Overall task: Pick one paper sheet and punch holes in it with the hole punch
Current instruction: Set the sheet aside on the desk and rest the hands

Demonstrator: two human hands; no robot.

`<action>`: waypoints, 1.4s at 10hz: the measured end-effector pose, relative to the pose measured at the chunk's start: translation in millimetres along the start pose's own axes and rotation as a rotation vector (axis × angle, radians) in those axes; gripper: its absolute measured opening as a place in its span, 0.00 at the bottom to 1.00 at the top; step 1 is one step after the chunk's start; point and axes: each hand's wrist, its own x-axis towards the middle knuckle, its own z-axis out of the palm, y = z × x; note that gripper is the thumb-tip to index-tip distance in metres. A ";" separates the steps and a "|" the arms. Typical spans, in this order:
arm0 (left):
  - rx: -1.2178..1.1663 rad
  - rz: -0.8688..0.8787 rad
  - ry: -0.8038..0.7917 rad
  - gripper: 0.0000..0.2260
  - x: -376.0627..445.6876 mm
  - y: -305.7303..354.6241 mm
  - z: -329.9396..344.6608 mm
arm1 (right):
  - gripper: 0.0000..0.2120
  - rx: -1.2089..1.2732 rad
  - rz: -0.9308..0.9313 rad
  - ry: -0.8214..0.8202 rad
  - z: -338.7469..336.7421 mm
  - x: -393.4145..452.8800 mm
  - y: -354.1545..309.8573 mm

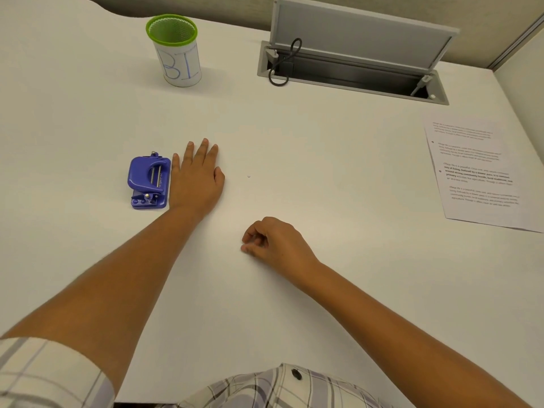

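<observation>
A purple hole punch (148,181) sits on the white desk (323,290), left of centre. My left hand (196,178) lies flat on the desk with its fingers spread, its little-finger side right against the punch, holding nothing. My right hand (275,241) rests on the desk nearer to me, fingers loosely curled with nothing in them. A small stack of printed paper sheets (477,172) lies at the desk's right edge, far from both hands.
A green-rimmed mesh pen cup (176,51) with a paper label stands at the back left. An open grey cable tray (353,69) with a black cable is set into the desk at the back. A tiny white paper dot (249,176) lies near my left hand.
</observation>
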 end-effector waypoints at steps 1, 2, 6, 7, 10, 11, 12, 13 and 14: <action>0.002 0.000 0.000 0.23 0.1 -0.9 0.7 | 0.06 -0.061 -0.030 0.005 0.1 -1.5 -3.3; 0.002 0.001 0.001 0.23 0.2 -0.8 1.2 | 0.07 -0.126 -0.058 0.020 -0.3 -3.3 -7.4; 0.011 0.000 0.007 0.23 1.2 -0.6 1.8 | 0.09 -0.456 -0.074 -0.114 -5.3 8.5 -30.5; 0.015 0.000 0.006 0.23 0.9 -0.1 2.0 | 0.09 -0.341 0.022 -0.188 -10.9 15.4 -32.0; 0.004 -0.005 0.019 0.23 3.2 -1.7 5.7 | 0.07 0.119 0.151 -0.080 -60.0 63.4 -24.5; 0.001 -0.008 0.020 0.23 3.4 -2.0 6.6 | 0.07 0.332 0.199 -0.100 -73.7 76.0 -19.1; -0.004 -0.009 0.020 0.23 3.6 -2.3 6.9 | 0.07 0.595 0.276 -0.142 -79.9 81.7 -15.2; -0.014 -0.012 0.020 0.23 3.4 -2.2 7.0 | 0.05 0.976 0.377 -0.211 -78.1 81.7 -11.7; -0.008 -0.012 0.021 0.23 2.3 -1.9 7.4 | 0.06 1.303 0.422 -0.308 -72.7 77.7 -8.3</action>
